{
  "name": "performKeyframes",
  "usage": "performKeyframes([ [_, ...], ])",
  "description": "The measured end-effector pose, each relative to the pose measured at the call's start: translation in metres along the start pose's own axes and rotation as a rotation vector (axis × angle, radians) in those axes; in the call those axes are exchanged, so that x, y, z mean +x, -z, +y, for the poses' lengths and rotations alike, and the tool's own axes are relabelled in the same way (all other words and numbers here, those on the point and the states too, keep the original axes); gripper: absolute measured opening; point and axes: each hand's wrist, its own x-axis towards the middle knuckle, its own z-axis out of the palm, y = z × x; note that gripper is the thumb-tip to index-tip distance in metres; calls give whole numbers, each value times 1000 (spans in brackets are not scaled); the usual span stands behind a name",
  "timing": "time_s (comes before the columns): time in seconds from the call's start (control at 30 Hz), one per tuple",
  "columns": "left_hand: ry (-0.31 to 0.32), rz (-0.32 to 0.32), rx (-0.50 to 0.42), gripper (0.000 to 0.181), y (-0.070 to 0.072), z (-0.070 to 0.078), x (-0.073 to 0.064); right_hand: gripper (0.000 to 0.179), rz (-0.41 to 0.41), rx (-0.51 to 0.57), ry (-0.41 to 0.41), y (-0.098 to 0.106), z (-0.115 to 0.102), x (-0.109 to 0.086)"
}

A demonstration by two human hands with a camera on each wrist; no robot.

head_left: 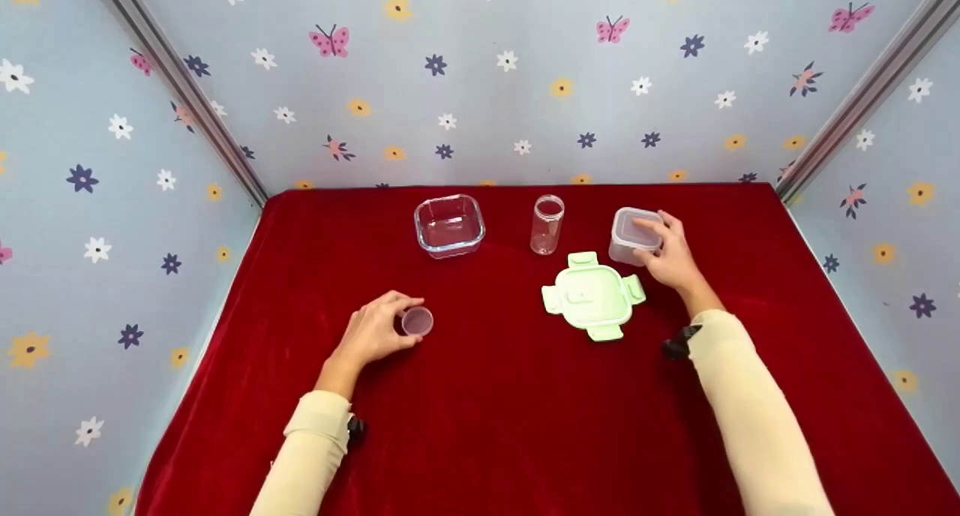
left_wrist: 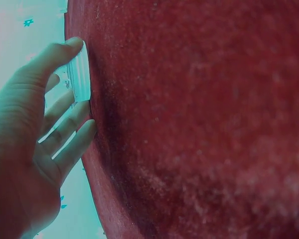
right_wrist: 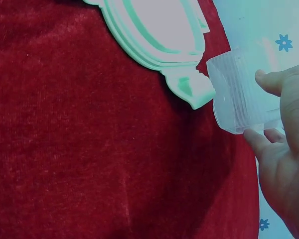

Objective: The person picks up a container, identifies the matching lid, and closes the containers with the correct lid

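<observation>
My left hand [head_left: 373, 330] pinches a small round translucent lid [head_left: 417, 321] between thumb and fingers, at the left of the table. In the left wrist view this lid [left_wrist: 79, 74] has a ridged side and stands close to the red cloth. At the back right, my right hand [head_left: 670, 253] spans a translucent plastic container [head_left: 626, 252] with a lid on top. Its fingers reach over the lid and its thumb lies at the near side. A pale green lid [head_left: 592, 297] with four flaps lies just left of that hand.
A square glass container [head_left: 450, 235] stands open-topped at the back, left of middle. Between it and the plastic container stands a tall clear jar [head_left: 547, 227]. Red cloth [head_left: 487, 426] covers the table, with patterned walls [head_left: 495, 88] behind and at both sides.
</observation>
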Motion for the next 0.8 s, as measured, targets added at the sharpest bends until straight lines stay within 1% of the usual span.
performKeyframes([
  [0.13, 21, -16, 23, 55, 0, 2, 1, 55, -20, 39, 0, 0, 1, 0],
  [0.2, 28, -25, 32, 52, 1, 2, 2, 54, -19, 24, 8, 0, 1, 0],
  [0.43, 46, -45, 52, 49, 2, 3, 2, 51, 45, -85, 26, 0, 1, 1],
  [0.67, 35, -45, 67, 50, 2, 3, 4, 49, 30, -77, 9, 3, 0, 1],
  [0.8, 50, -55, 70, 50, 2, 4, 4, 54, 32, -83, -7, 7, -5, 2],
])
